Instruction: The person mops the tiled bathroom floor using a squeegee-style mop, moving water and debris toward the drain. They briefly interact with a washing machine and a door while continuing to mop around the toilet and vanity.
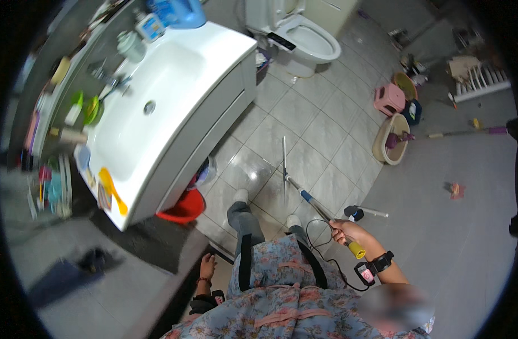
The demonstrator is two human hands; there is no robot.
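Note:
My right hand (349,230) is wrapped round the pole of a floor squeegee (309,198), just ahead of its yellow end. The pole slants away from me, with a blue section partway along. Its thin blade (285,155) rests on the wet-looking tiled floor (247,166) in front of my feet. My left hand (208,265) hangs low at my side beside a dark door sill, its fingers loosely bent and nothing seen in them.
Along the left stands a white washbasin (197,85) on a grey cabinet, with a red basin (185,208) at its foot. A toilet (309,42) is at the back. To the right sit a pink stool (390,99) and a beige tub (381,150). A cable loops near my right wrist.

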